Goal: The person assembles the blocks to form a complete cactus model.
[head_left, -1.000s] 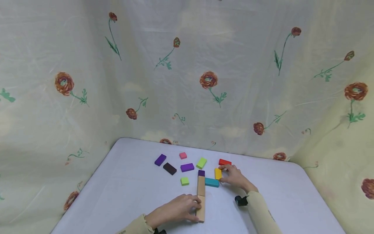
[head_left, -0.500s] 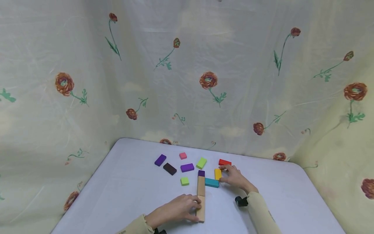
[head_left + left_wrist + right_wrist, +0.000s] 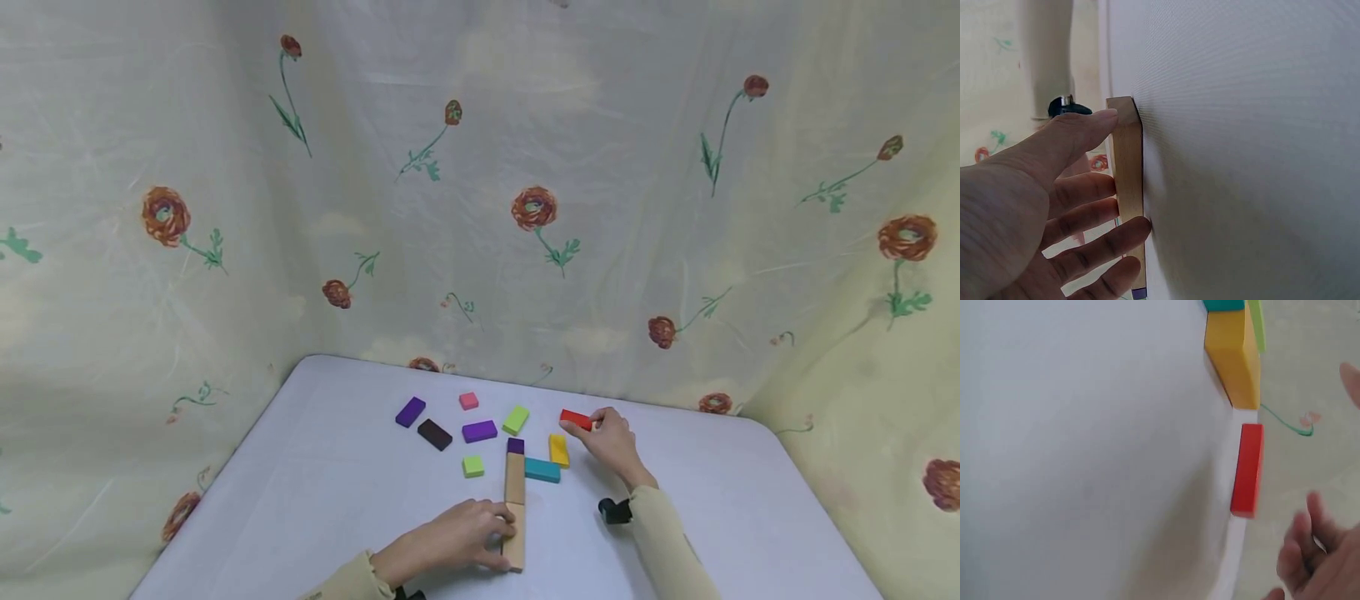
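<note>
Two natural wooden blocks lie end to end in the head view, the near one (image 3: 515, 542) and the far one (image 3: 515, 479). A small dark purple block (image 3: 516, 446) adjoins their far end. My left hand (image 3: 467, 533) rests against the near wooden block; the left wrist view shows the thumb (image 3: 1094, 125) touching its end and loosely spread fingers along it. My right hand (image 3: 611, 446) is over a red block (image 3: 574, 419). In the right wrist view the fingers (image 3: 1291, 565) are apart from the red block (image 3: 1248, 469), with nothing held.
A yellow block (image 3: 558, 450) touches a teal block (image 3: 542, 470), which abuts the wooden row. Purple (image 3: 480, 431), black (image 3: 435, 434), lime (image 3: 516, 420) and pink (image 3: 468, 401) blocks lie farther back. Flowered cloth (image 3: 450, 250) hangs behind the white table (image 3: 315, 483).
My right hand has left the yellow block and moved back to the red one. The yellow block now lies slightly turned, touching the teal block. My left hand has stayed on the wooden block.
</note>
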A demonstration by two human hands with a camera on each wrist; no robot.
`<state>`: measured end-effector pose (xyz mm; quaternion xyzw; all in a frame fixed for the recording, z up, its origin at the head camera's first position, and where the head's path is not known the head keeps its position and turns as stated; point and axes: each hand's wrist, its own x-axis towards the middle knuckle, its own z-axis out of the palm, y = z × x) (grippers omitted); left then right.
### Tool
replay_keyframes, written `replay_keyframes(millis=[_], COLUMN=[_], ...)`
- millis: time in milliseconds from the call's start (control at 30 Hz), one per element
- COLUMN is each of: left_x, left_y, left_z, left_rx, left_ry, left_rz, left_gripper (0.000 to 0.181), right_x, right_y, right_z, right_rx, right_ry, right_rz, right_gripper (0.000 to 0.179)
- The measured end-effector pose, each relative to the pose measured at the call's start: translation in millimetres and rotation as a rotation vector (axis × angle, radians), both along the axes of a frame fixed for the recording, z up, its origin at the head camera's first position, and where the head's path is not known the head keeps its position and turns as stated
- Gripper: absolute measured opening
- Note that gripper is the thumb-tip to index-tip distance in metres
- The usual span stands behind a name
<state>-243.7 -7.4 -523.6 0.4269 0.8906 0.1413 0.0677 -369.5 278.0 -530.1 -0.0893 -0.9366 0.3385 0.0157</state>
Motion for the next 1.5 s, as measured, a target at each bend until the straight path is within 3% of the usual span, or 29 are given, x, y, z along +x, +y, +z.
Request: replay_keyframes(millis=[267,800,1167,1500], left_x=[-1.2,-0.4,-2.6,-1.6], left_y=[-0.5,-2.3,-0.8,-1.7], left_z=[-2.1,-0.5,-1.8,-1.1], left_rx=[0.001,0.009,0.013,0.02], left_ry=[-0.004,-0.007,-0.01,-0.007], left_rz=[-0.006,-0.005,-0.01,-0.017], left_gripper=[0.043,0.043,0.043,0.044], right_x=[-6.2,-19.7,-25.8,-22.6], right_y=[-9,-17,-19,-8], right_z=[-2.9,-3.4,-5.6,-2.0], right_rx=[-0.017,-0.039,0.013,-0.028], right_ry=[-0.057,-0.204,-0.176,-0.194], right_rz=[-0.109,-0.177,-0.235,-0.18], right_gripper=[0.1,0.115,0.092,0.088])
